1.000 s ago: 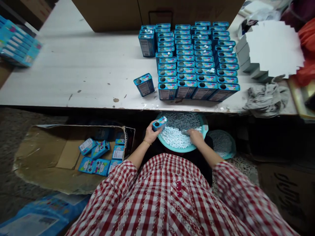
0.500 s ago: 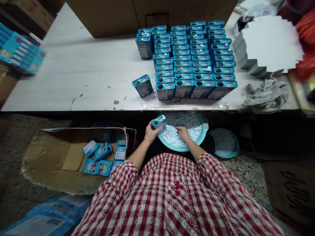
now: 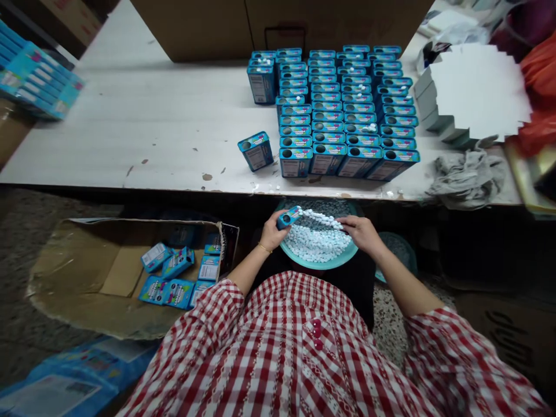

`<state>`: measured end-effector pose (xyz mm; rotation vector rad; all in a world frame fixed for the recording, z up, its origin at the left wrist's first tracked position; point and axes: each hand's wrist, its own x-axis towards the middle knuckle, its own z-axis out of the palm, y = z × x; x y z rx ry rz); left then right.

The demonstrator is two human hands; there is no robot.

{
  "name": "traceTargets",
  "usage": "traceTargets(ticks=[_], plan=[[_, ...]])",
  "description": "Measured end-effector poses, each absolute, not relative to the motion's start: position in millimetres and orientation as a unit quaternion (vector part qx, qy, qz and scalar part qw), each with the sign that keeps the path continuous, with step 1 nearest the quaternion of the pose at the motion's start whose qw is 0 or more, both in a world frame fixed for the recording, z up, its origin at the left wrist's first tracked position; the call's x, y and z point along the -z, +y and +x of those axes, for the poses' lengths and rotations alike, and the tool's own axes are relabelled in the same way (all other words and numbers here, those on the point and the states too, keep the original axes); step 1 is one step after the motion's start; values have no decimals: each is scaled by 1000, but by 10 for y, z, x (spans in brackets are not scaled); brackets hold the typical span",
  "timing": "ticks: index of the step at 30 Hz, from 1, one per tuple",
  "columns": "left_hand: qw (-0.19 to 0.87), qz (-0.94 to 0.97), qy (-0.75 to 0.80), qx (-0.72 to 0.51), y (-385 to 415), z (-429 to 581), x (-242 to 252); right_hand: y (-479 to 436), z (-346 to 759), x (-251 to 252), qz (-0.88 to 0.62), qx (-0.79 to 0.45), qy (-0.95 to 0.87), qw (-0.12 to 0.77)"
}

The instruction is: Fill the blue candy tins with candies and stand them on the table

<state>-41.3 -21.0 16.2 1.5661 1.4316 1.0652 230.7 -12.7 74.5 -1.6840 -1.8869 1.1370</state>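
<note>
Low over speckled floor, sitting at a desk edge, with a red-checked shirt filling the near view. Balancing a teal basin [image 3: 322,264] on the lap, heaped with small white tablets [image 3: 315,243]. Gripping one small blue box [image 3: 288,218] in the left hand [image 3: 271,233], wrapping the fingers round its sides and tipping it sideways just above the basin's left rim. Pinching the far end of a single line of tablets [image 3: 322,219] with the right hand [image 3: 362,231], pressing the fingers together and laying that line up to the box's mouth; not showing what carries it.

Judging the box light, thin-walled and easy to dent, so best taken across its narrow sides, clear of the round hole on top. Judging the tablets hard, smooth and quick to roll or scatter, better scooped than picked singly.

Glimpsing a second basin [image 3: 402,250] behind the right forearm, making two. Passing, on the floor to the left, one open cardboard carton [image 3: 87,272] holding about seven blue boxes [image 3: 176,263] lying flat.

Reaching the desk [image 3: 152,127] beyond: one lone box [image 3: 256,150] standing just beside a tight block of matching boxes [image 3: 343,110], four across in front and roughly ten rows deep, too packed for an exact count. Finishing with one grey rag [image 3: 467,176], one stack of white card [image 3: 478,87] and, far left, a pile of blue flat packs [image 3: 37,81].
</note>
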Motion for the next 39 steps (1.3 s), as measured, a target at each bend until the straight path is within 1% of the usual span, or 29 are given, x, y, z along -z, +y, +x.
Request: traceTargets(ticks=[2,3,7,9,11,14,19,22,24,27,30,32,35,39], plan=[[367,640,542,-401,-194,-316,-142,-115,2251,-1016,-576,-356,-722,140],[363,653,535,-395,-190,-275,-132,-109,2201,-1142,-572,-328,-744,104],[352,681,521,-374,-198,-184,-126,-100,1948,-1535,-573,-199,-792,-77],[349,687,521,-367,-208,-175,-138,-100,1839,-1657,-560,-159,-800,-145],[349,691,521,-360,-213,-175,-147,-101,1751,-1738,-546,-137,-805,-184],[348,697,519,-353,-211,-171,-143,-105,1641,-1829,-531,-118,-813,-208],[351,687,510,-380,-206,-167,-103,-142,1665,-1950,-521,-98,-824,-200],[359,669,511,-402,-222,-221,-81,-180,1956,-1814,-551,-97,-810,-178],[365,657,516,-411,-242,-286,-67,-197,2200,-1548,-586,-106,-786,-164],[373,642,526,-416,-277,-391,-38,-215,2381,-946,-623,-153,-752,-151],[382,624,540,-417,-301,-458,-10,-233,2176,-345,-640,-218,-727,-116],[386,611,547,-423,-305,-475,-11,-236,1921,-69,-642,-247,-721,-84],[393,594,551,-435,-290,-490,-56,-213,1649,123,-652,-288,-700,-35],[391,567,568,-450,-260,-552,-125,-182,1688,131,-645,-345,-681,21]])
